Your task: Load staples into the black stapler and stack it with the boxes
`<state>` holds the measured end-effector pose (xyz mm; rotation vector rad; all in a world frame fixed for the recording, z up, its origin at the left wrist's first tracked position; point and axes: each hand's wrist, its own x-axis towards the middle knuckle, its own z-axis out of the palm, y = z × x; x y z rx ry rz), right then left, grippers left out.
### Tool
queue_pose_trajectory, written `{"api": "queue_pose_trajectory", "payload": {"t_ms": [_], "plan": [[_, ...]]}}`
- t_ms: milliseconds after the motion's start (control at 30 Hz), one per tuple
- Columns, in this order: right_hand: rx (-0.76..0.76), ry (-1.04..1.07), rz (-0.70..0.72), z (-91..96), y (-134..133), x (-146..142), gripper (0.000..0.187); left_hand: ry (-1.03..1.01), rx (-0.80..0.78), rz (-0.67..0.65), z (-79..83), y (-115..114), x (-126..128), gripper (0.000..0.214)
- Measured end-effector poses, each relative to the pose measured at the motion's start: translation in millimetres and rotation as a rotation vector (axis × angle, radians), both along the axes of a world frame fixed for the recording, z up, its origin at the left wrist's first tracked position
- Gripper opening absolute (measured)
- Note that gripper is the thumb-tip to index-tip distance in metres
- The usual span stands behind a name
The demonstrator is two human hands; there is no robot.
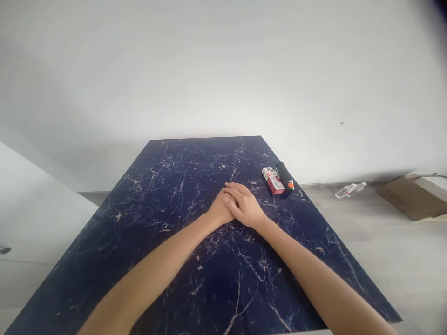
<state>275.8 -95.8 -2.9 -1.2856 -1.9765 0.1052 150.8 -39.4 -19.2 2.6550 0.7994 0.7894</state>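
Both hands rest together on a dark blue table (181, 181) with white marble-like veins. My left hand (220, 208) lies underneath, its fingers mostly hidden. Across the top of it my right hand (247, 207) is closed, with its fingers wrapped over the left hand. To the right of the hands and a little farther away lies a small white and red box (274, 180). Touching or nearly touching its right side is a black rounded object (284, 174) with an orange spot at its near end; its kind is unclear. Neither hand touches these two things.
A pale wall (209, 70) stands behind the table's far edge. On the floor to the right are a crumpled clear plastic bottle (350, 190) and an open cardboard box (412, 197). At the left is a white panel (31, 200) with a dark knob (5, 250).
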Motion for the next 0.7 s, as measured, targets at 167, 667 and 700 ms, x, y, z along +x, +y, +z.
{"api": "queue_pose_trajectory", "payload": {"t_ms": [167,667,700], "plan": [[-0.106,-0.124,0.043,-11.2,-2.0,-12.2,0.056,0.072,0.086,0.072,8.6,10.3,-68.6,0.028],[0.061,-0.183,0.227,-7.3,32.0,-51.0,0.063,0.154,0.221,0.069,12.2,19.0,-94.9,0.04],[0.052,-0.184,0.236,-7.8,33.1,-51.1,0.062,0.163,0.215,0.065,12.4,19.3,-95.3,0.037]]}}
